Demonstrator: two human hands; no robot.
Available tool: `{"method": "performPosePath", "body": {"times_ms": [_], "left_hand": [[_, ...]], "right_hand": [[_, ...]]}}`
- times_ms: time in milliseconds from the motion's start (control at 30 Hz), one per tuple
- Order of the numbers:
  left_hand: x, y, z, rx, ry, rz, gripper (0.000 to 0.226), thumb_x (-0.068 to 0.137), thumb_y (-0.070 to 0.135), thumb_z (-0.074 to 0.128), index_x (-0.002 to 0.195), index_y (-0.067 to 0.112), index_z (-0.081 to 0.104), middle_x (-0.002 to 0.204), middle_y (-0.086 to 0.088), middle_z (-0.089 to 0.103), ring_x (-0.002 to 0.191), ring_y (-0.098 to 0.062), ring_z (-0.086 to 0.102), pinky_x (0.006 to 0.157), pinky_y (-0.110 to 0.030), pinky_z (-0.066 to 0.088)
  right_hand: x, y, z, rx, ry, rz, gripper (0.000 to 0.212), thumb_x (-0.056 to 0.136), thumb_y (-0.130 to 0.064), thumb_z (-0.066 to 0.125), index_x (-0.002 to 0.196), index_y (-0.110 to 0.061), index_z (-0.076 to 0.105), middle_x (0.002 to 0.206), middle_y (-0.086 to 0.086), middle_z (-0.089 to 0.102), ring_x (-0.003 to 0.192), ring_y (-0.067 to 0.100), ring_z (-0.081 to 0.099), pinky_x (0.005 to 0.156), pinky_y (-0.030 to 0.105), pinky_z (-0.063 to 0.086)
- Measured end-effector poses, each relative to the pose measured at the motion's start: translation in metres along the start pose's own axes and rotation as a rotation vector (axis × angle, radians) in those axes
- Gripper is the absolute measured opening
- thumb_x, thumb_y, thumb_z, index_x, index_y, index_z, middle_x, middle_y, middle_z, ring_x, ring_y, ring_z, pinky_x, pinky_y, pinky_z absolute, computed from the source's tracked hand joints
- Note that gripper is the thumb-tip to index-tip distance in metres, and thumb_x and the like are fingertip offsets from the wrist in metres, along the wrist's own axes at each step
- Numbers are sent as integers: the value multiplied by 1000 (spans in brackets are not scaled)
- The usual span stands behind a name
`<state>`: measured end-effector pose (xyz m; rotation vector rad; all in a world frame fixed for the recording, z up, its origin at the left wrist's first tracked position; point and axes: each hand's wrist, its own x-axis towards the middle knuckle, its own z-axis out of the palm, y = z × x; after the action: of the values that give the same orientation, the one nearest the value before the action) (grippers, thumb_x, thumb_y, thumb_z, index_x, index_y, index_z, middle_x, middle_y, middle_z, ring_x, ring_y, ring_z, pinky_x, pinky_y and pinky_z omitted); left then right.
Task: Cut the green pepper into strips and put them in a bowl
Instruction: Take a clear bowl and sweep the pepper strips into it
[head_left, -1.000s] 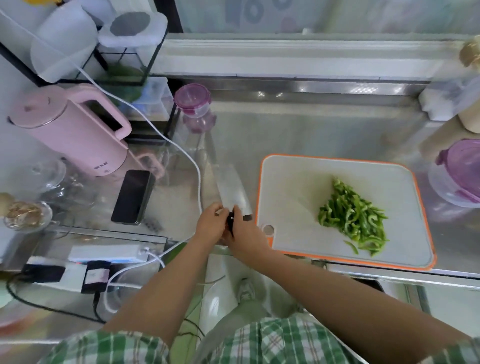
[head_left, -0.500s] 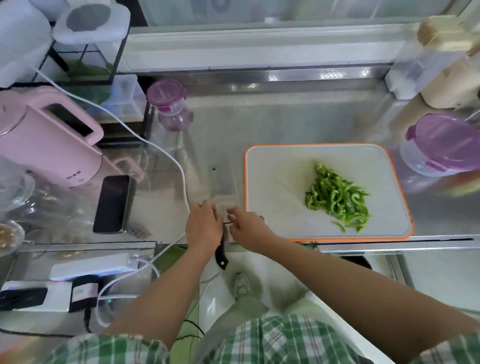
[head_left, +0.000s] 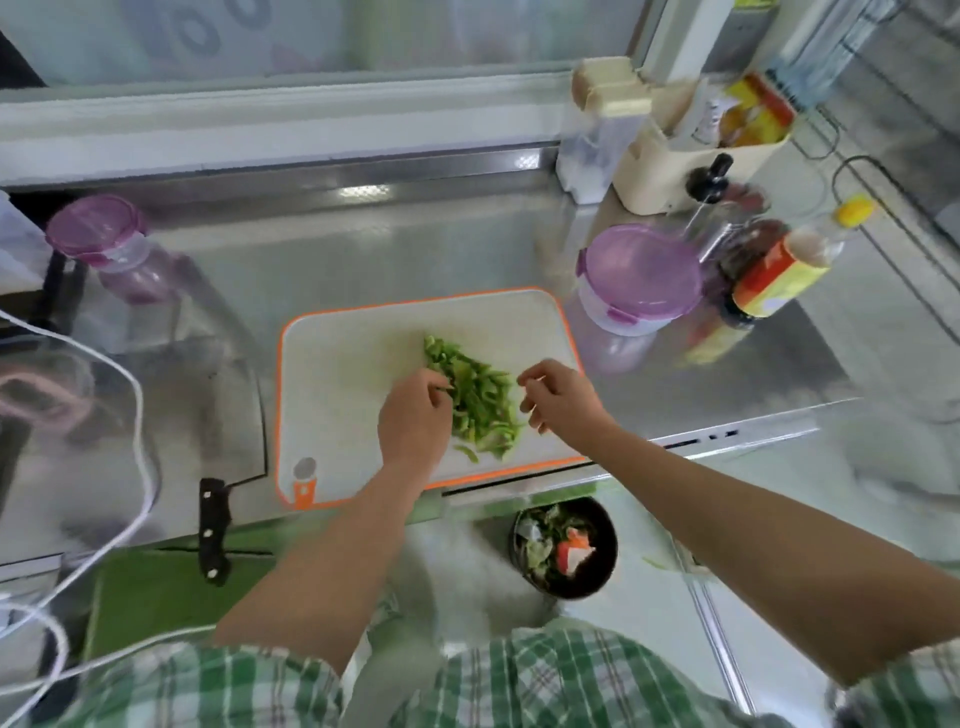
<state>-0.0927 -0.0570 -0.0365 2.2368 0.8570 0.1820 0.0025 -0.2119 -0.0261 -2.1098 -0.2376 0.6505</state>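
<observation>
**Mia:** Where is the green pepper?

**Ben:** It is all cut up. A pile of thin green pepper strips (head_left: 478, 400) lies on the white cutting board with an orange rim (head_left: 337, 395). The board sits on the shiny metal worktop (head_left: 363, 249), close to the front edge, about in the middle.

**Mia:** What are the hands doing?

**Ben:** The left hand (head_left: 413, 421) is at the left side of the pile. Its fingers (head_left: 436, 382) are bent, and the tips touch the strips. I cannot tell if they pinch any. The right hand (head_left: 558, 397) is just beside the right side of the pile. Its fingers are bent loosely, and I see nothing in them.

**Mia:** Where is the knife?

**Ben:** The big knife with a black handle (head_left: 213, 525) lies flat on the worktop, left of the board. No hand touches it. Its handle pokes out over the front edge.

**Mia:** What else is there?

**Ben:** A round clear plastic tub with a purple lid (head_left: 641, 280) stands near the far right corner of the board, toward the back of the worktop. A dark round pot (head_left: 563, 548) sits lower down, past the front edge. It has leafy scraps and something red and white in it. A white cable (head_left: 140, 415) loops over the left side of the worktop.
</observation>
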Motion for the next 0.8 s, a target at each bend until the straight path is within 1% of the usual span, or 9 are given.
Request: {"method": "performPosePath", "body": {"times_ms": [100, 200, 233, 300, 433, 500, 567, 667, 800], "left_hand": [[-8, 33, 36, -10, 123, -42, 24, 90, 10, 53, 108, 14, 69, 111, -11, 57, 107, -28, 53, 92, -35, 42], [-13, 54, 61, -10, 156, -49, 21, 90, 9, 55, 105, 14, 69, 109, -11, 54, 106, -27, 49, 88, -33, 39], [-14, 58, 68, -22, 145, -50, 21, 90, 8, 55, 104, 14, 69, 108, -10, 56, 104, -26, 50, 86, -31, 39], [-13, 64, 77, -37, 122, -42, 22, 89, 5, 54, 102, 14, 69, 106, -10, 59, 102, -24, 52, 83, -25, 36], [-10, 75, 85, -38, 106, -41, 24, 86, 3, 54, 102, 12, 69, 101, -9, 63, 100, -24, 54, 84, -24, 38], [-6, 81, 86, -43, 91, -36, 24, 86, 3, 53, 101, 13, 69, 98, -8, 61, 99, -24, 53, 85, -29, 41], [0, 86, 85, -42, 72, -26, 24, 87, 4, 53, 102, 14, 68, 98, -7, 59, 97, -24, 53, 86, -32, 42], [13, 87, 84, -29, 32, -19, 24, 87, 6, 53, 102, 17, 69, 98, -6, 59, 94, -24, 54, 86, -33, 43], [28, 97, 80, -57, 2, 11, 23, 87, 6, 52, 99, 17, 70, 95, -4, 57, 90, -23, 55, 83, -29, 39]], "right_hand": [[17, 29, -53, 235, 93, 174, 4, 95, -7, 47, 93, -6, 51, 74, 14, 60, 46, 18, 55, 44, 26, 47], [36, 40, -92, 602, 146, 402, 16, 98, -17, 49, 90, -2, 51, 75, 14, 58, 52, 18, 60, 44, 24, 49], [41, 41, -102, 676, 136, 451, 20, 98, -21, 51, 88, -4, 50, 75, 13, 57, 57, 20, 60, 46, 26, 50], [56, 42, -114, 781, 97, 501, 27, 96, -32, 56, 96, -5, 50, 81, 11, 57, 64, 21, 59, 45, 25, 52], [80, 39, -115, 882, 40, 594, 50, 91, -49, 57, 112, -5, 47, 88, 13, 56, 68, 24, 59, 50, 30, 51], [90, 36, -111, 858, 31, 612, 51, 89, -53, 56, 110, -7, 53, 96, 14, 58, 69, 24, 59, 53, 31, 48], [97, 33, -107, 833, 48, 602, 41, 91, -52, 56, 97, -12, 61, 103, 10, 57, 68, 22, 58, 51, 29, 49], [102, 31, -105, 887, 108, 619, 32, 93, -44, 57, 85, -13, 59, 77, 9, 57, 50, 18, 55, 41, 22, 49], [98, 37, -108, 886, 155, 589, 26, 94, -32, 57, 78, -12, 62, 62, 5, 57, 50, 14, 55, 50, 23, 49]]}}
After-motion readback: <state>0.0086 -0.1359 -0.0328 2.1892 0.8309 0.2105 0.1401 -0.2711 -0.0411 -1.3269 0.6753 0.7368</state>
